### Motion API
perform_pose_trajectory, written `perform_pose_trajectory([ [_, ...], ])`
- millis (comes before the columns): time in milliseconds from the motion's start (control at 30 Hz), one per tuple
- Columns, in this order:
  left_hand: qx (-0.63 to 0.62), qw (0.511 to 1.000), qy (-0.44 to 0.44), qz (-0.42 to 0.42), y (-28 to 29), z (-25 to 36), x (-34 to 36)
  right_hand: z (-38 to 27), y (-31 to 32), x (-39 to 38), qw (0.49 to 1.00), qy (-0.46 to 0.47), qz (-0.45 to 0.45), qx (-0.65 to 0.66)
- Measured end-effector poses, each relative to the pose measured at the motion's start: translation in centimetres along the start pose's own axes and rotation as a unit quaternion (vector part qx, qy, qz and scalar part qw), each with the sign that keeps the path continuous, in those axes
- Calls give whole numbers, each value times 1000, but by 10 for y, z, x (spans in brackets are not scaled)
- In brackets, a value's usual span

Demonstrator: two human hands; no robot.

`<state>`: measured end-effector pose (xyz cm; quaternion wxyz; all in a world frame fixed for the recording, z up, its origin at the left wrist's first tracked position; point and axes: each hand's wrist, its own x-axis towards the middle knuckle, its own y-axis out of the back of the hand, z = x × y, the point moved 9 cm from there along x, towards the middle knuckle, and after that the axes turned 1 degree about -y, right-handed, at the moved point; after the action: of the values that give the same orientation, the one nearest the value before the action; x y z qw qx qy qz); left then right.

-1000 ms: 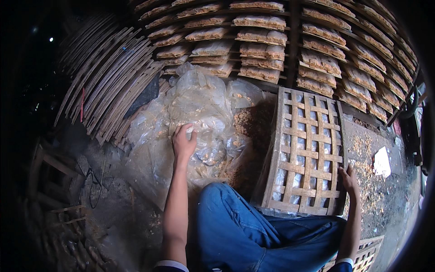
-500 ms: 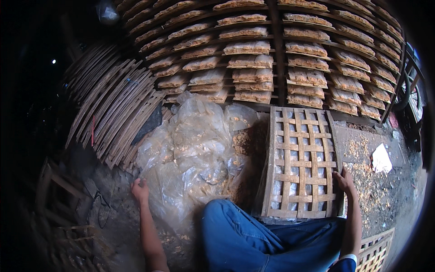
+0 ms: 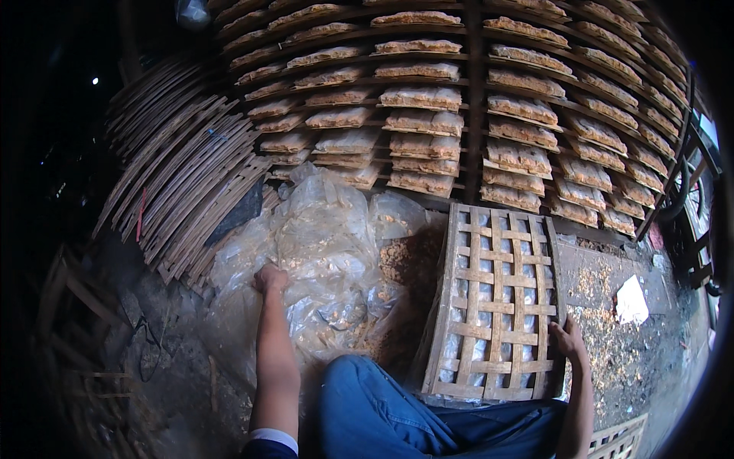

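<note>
My left hand (image 3: 271,278) is closed at the left part of a crumpled clear plastic sheet (image 3: 325,210), seemingly gripping a fold of it. Orange-brown crumbs are scattered over the plastic. Right of it lies a wooden-framed tray (image 3: 501,306) with a woven bamboo lattice, whitish plastic showing through its gaps. My right hand (image 3: 567,336) holds the right edge of its frame; some of the fingers are hidden. The tray's near end rests by my blue-trousered legs (image 3: 390,413).
Ahead stands a tall rack (image 3: 472,115) of plastic-covered slabs on boards. Long wooden slats (image 3: 183,176) are stacked at left. Crumbs (image 3: 604,336) and a white scrap (image 3: 631,301) lie on the floor at right, with another lattice tray (image 3: 621,437) nearer me.
My left hand has moved forward and right, from the plastic's left edge onto the sheet. My right hand stays on the tray's edge. The view has shifted slightly.
</note>
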<state>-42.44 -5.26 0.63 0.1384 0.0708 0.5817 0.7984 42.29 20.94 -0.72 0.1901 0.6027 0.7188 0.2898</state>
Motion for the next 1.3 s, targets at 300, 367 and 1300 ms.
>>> perform_pose_trajectory([
  [300,-352,915,-118,160,131,-6,51,20,-8,4,998,-36,-16,-51],
  [367,-391,895,-129,173,177,-17,64,-5,-17,-5,995,-66,-52,-45],
  [1300,105,803,-441,386,477,51,-105,4,-8,-1,998,-38,-35,-42],
])
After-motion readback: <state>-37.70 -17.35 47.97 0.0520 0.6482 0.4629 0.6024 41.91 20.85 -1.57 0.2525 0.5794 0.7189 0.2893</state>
